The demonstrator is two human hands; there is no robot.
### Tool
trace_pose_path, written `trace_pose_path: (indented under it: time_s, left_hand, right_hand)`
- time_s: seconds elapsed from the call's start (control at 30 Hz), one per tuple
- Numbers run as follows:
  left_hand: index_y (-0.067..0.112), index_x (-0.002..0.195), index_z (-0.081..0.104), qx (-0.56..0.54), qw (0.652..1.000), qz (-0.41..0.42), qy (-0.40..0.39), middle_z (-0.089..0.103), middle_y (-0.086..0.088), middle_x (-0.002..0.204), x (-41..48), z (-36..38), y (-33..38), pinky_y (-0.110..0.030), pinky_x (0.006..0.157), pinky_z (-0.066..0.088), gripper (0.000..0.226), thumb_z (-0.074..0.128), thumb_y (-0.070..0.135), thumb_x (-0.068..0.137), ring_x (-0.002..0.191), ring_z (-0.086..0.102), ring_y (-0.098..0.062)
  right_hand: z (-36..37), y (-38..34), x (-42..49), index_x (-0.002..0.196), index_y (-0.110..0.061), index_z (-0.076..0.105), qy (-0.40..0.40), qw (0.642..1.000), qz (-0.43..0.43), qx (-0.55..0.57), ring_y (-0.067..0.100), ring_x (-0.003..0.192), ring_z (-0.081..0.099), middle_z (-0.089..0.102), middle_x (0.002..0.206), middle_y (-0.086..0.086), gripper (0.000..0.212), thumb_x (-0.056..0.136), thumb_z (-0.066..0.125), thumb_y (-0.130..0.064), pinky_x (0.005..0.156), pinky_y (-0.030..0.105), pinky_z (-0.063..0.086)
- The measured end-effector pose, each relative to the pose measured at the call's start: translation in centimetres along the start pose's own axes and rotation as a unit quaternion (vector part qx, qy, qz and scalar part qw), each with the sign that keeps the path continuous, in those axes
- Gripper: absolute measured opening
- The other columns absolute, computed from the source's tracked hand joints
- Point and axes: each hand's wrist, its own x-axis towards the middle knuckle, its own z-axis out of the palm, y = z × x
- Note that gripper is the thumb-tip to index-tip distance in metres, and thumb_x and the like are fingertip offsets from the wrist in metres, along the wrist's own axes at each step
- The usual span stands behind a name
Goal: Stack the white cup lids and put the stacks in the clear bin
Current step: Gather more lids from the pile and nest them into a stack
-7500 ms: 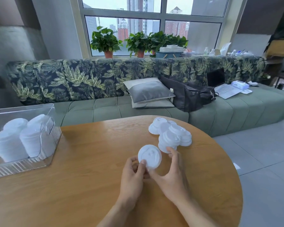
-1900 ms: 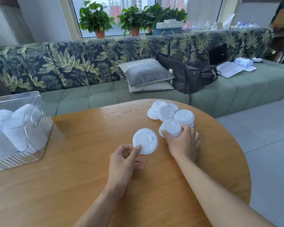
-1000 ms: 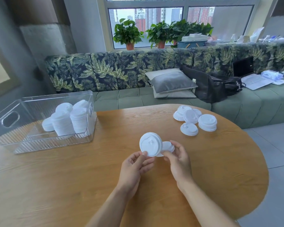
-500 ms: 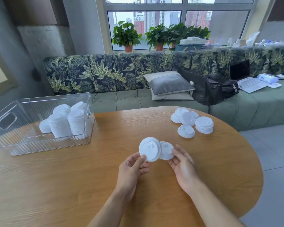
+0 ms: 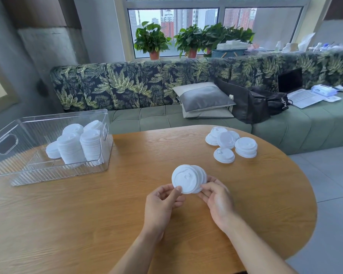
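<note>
A small stack of white cup lids (image 5: 187, 178) is held on edge above the middle of the wooden table (image 5: 107, 210). My left hand (image 5: 162, 202) pinches its front lid at the lower rim with thumb and fingers. My right hand (image 5: 216, 196) grips the back of the stack from the right. A loose group of white lids (image 5: 231, 144) lies at the table's far right, one short pile among them. The clear bin (image 5: 12, 139) stands at the far left with several tall lid stacks (image 5: 77, 147) inside.
A green sofa with a leaf-patterned back (image 5: 166, 88) runs behind the table, carrying a grey pillow (image 5: 203, 98), a black bag (image 5: 251, 104) and a laptop (image 5: 297, 91). Potted plants (image 5: 152, 40) line the window sill. Grey floor (image 5: 333, 194) lies beyond the table's right edge.
My right hand has brought its lid up against the back of the lid in my left hand, so the two now form one stack. The view has shifted slightly.
</note>
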Motion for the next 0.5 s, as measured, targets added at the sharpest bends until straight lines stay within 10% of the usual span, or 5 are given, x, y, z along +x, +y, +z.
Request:
trace_pose_path:
  time_s: [0.5]
  left_hand:
    - [0.009, 0.111, 0.071, 0.056, 0.998, 0.001, -0.017, 0.081, -0.010, 0.090, -0.02, 0.35, -0.15, -0.025, 0.069, 0.061, 0.030, 0.081, 0.029, 0.090, 0.083, 0.079, -0.026]
  right_hand:
    - [0.24, -0.03, -0.39, 0.107, -0.005, 0.068, -0.029, 1.000, -0.006, 0.005, 0.027, 0.098, 0.074, 0.077, 0.107, 0.018, 0.030, 0.102, 0.039, -0.015, 0.094, 0.044, 0.052]
